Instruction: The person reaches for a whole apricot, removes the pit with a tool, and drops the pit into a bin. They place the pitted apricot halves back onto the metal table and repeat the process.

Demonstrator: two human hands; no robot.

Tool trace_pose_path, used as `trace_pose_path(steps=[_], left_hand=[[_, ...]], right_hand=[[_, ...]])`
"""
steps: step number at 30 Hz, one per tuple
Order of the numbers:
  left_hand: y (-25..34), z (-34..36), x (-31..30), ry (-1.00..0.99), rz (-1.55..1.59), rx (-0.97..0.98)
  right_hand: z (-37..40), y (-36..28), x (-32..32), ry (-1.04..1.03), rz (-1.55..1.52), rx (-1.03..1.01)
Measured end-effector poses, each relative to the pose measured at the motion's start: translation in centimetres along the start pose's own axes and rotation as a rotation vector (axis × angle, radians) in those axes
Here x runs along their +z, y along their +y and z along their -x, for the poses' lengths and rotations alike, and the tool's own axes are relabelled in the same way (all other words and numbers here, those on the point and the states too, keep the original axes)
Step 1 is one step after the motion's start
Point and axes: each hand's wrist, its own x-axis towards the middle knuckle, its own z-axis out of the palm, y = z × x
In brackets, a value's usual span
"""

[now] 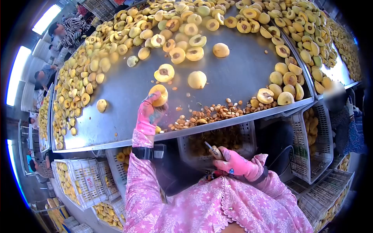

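Note:
My left hand (pixel 149 116), in a pink glove, reaches over the metal table (pixel 128 83). Its fingers are closed on a yellow peach half (pixel 159 97), just above the table's surface. Another cut peach half (pixel 164 72) with a brown centre lies a little beyond it, beside a rounded peach piece (pixel 197 80). Low in front of my body, my right hand (pixel 239 165), also gloved in pink, grips a small knife (pixel 215 152). Its short blade points up and to the left. The glove hides part of the handle.
Heaps of peach halves (pixel 87 66) cover the table's far and left parts. Loose pits and scraps (pixel 217 113) line the near metal edge. Below it stands a white crate (pixel 248 134) holding dark pieces; more crates (pixel 87 182) flank me. Other people (pixel 75 27) are at left and right.

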Motion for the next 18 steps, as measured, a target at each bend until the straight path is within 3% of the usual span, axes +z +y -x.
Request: trace_pose_path(steps=[2, 5, 7, 9, 11, 16, 18], left_hand=[[-1.7, 4.7, 3.9, -0.038, 0.211, -0.133], [-4.1, 7.9, 4.2, -0.174, -0.051, -0.180], [-5.6, 10.2, 5.6, -0.227, -0.388, -0.105], [-7.0, 11.3, 6.2, -0.300, -0.658, -0.061], [-8.4, 12.2, 7.2, -0.303, -0.535, -0.113], [-11.8, 13.7, 8.0, -0.225, 0.038, -0.139], [-12.9, 14.2, 7.8, -0.196, 0.106, -0.131]], right_hand=[[0.0, -1.1, -0.3, 0.010, -0.180, 0.082], [-0.5, -4.1, -1.0, 0.172, -0.425, 0.113], [-1.0, -5.9, -1.9, 0.271, -0.409, 0.132], [-1.7, -6.0, -2.2, 0.337, -0.349, 0.028], [-2.0, -6.1, -2.0, 0.325, -0.308, 0.017], [-0.9, -6.0, 0.7, 0.408, -0.662, 0.017], [-0.3, -4.9, 1.5, 0.329, -0.671, 0.044]])
